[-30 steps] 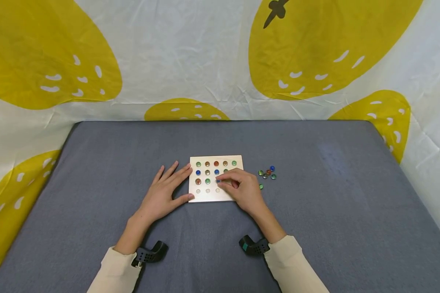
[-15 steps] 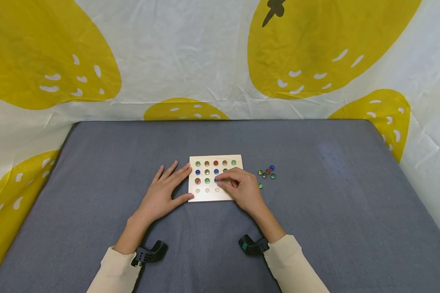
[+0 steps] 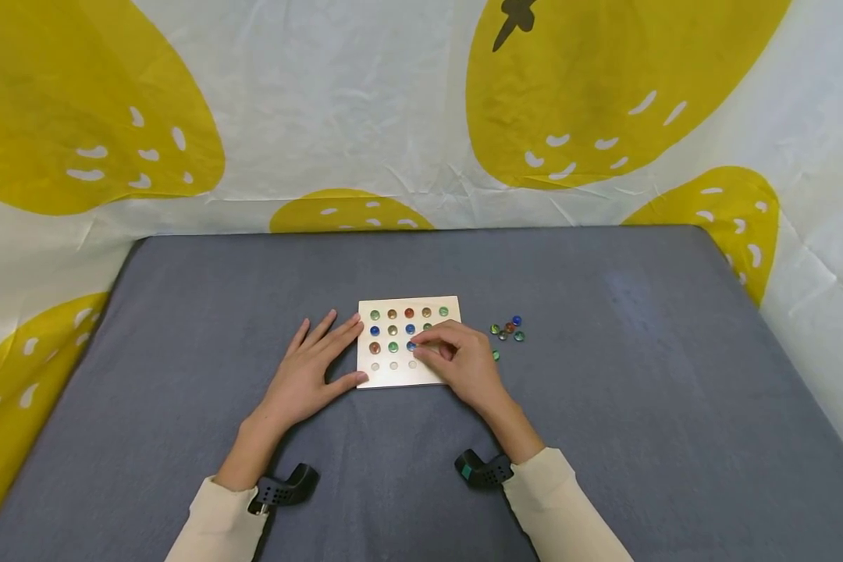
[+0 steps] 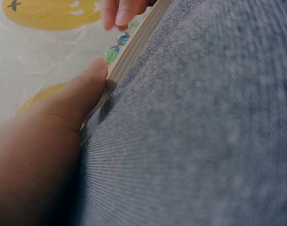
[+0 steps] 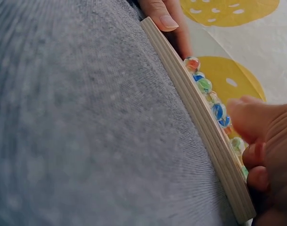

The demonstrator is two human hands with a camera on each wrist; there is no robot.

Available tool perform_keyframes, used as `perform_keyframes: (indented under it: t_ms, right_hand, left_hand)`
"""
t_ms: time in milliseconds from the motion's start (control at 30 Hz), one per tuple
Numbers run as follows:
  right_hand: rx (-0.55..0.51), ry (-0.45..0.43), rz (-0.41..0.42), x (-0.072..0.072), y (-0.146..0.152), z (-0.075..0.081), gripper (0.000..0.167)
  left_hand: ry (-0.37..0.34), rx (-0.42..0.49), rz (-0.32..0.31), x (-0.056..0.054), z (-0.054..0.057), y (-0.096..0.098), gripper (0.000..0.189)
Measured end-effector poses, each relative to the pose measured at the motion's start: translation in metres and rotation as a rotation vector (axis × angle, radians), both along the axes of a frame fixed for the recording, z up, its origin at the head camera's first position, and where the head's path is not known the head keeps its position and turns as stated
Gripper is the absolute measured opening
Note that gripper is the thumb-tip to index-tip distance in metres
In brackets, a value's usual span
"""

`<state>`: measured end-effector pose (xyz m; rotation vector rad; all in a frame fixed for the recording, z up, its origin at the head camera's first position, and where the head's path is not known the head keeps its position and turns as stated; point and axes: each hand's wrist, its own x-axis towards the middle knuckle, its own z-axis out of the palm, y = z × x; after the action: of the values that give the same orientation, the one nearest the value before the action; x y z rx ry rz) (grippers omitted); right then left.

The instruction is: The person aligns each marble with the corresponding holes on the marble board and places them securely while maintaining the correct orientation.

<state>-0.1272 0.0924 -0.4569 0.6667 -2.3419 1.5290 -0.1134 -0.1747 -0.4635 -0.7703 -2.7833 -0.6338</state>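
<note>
Blue marble (image 3: pixel 410 346) lies in the third row of the pale wooden board (image 3: pixel 402 378), lined up with the hollow there; more of it shows past the fingertips than one second ago, when they covered much of it; board and table also sit slightly further left in the head view, while both hands keep nearly the same places against the board.

Right hand (image 3: pixel 469 368) has thumb and forefinger drawn narrow, tips right beside that marble; whether they pinch it I cannot tell, though the right wrist view shows the thumb close at its side. Left hand (image 3: pixel 309 378) is spread wide, with forefinger and thumb touching the board's left edge.

The board holds marbles in rows: green, amber, red, amber and green along the far one; blue, amber, blue and green in the second; red and green left of the blue marble in the third; three pale hollows show in the near row.

Just right of the board, loose marbles (image 3: pixel 510 328) lie on the grey tablecloth (image 3: pixel 618 406), a green one partly behind the right hand; that hand hides the board's near right part; in the left wrist view the marbles are blurred.
</note>
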Motion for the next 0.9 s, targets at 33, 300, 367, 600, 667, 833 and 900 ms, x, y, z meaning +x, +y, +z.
perform_keyframes:
  t_ms: [33,300,367,600,667,833,900]
  right_hand:
    - [-0.017,-0.015,0.003,0.001,0.001,0.001,0.011]
    - [-0.054,-0.137,-0.017,0.005,0.021,0.027,0.015]
    - [-0.054,-0.131,-0.018,0.008,0.028,0.040,0.016]
    - [-0.071,-0.125,-0.058,0.015,0.054,0.069,0.017]
    - [-0.083,-0.137,-0.061,0.015,0.063,0.069,0.017]
    - [-0.024,-0.161,-0.069,0.016,0.085,0.065,0.015]
    - [0.003,-0.170,-0.055,0.017,0.092,0.062,0.014]
  left_hand:
    - [0.001,0.000,0.000,0.000,0.000,0.000,0.076]
    - [0.009,0.010,-0.012,0.000,-0.001,0.000,0.076]
    - [0.011,0.014,-0.013,-0.001,-0.001,-0.001,0.076]
    - [0.016,0.020,-0.009,-0.001,0.000,-0.002,0.076]
    - [0.015,0.022,-0.009,-0.001,0.000,-0.002,0.076]
    - [0.010,0.022,-0.010,0.000,0.000,-0.001,0.075]
    - [0.008,0.023,-0.011,0.000,-0.001,0.000,0.075]
